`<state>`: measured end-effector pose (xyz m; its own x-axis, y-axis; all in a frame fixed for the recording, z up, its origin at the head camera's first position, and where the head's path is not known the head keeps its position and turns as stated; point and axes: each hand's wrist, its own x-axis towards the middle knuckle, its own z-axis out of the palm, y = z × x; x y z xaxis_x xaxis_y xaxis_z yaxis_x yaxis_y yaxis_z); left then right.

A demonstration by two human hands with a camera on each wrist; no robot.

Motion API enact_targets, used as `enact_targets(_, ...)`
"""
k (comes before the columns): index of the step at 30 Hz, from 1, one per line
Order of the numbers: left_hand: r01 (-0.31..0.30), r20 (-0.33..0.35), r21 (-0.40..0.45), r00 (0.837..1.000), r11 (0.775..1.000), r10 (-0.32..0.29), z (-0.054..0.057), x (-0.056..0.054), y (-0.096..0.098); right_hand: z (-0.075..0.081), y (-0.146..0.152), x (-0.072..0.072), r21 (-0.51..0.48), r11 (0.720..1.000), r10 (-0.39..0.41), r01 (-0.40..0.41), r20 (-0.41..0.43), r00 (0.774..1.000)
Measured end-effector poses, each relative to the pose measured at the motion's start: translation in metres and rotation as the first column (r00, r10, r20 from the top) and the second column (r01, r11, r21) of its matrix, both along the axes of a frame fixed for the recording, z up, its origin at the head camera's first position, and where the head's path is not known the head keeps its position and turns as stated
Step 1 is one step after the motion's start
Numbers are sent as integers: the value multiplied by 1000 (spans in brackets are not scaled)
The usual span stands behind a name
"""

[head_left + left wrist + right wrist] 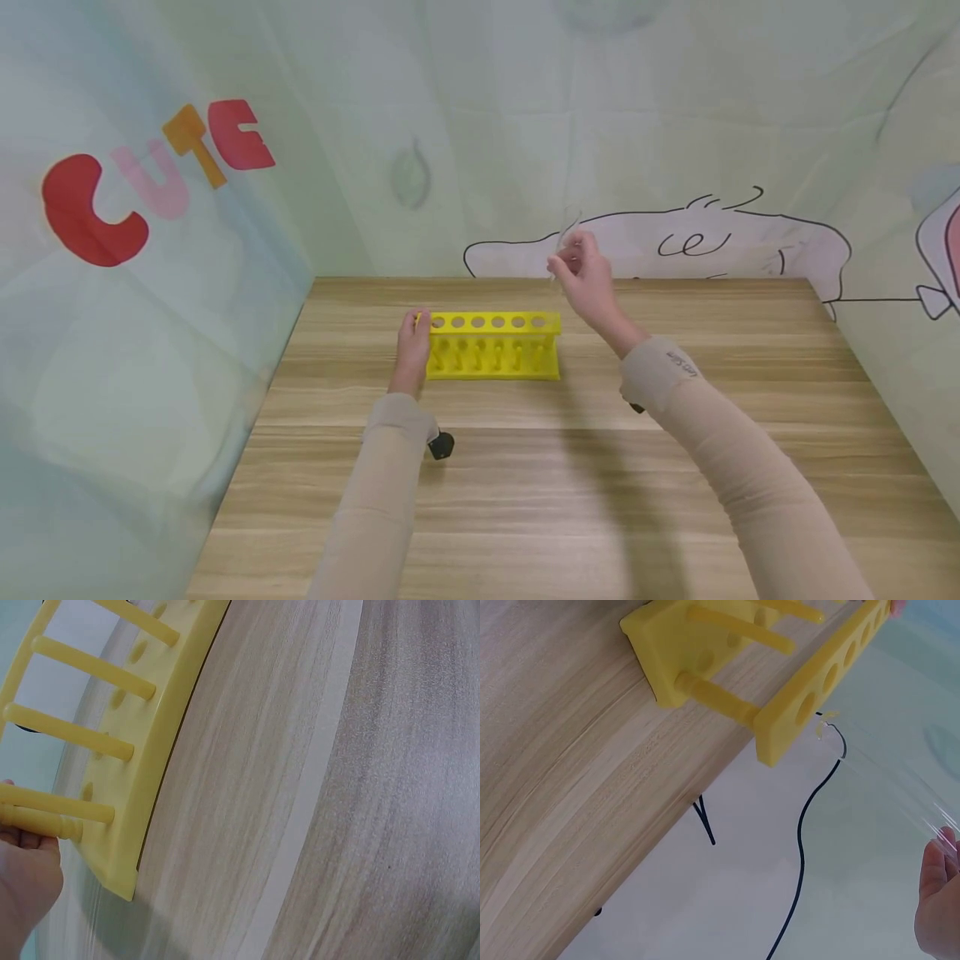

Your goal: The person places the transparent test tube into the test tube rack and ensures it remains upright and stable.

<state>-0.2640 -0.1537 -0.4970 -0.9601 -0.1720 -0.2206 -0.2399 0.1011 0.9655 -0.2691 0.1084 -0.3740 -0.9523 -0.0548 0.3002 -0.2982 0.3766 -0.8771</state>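
Note:
A yellow test tube rack [495, 377] stands upright on the table, with a row of round holes along its top plate and pegs below. My left hand [412, 354] grips the rack's left end; in the left wrist view its fingers are around the end post. Above and just beyond the rack's right end, my right hand [588, 279] pinches a clear test tube [937, 819]. The tube is see-through and faint in the head view. In the right wrist view it slants, its far end close to the rack's end hole.
The wood-grain table [510, 492] reaches back to a pale printed curtain [450, 167], which also runs along the left and right sides. Black wrist devices [442, 445] sit under both sleeves.

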Motion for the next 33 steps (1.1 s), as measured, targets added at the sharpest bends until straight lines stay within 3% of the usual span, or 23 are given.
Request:
enact_targets(22, -2, 18, -9, 1000, 1000, 2, 1, 1, 0, -3, -13, -2, 18, 1000, 5, -5, -4, 1000)
enact_targets(33, -1, -7, 17, 1000, 1000, 2, 3, 2, 1, -5, -17, -1, 40, 999, 14, -14, 0, 1000)
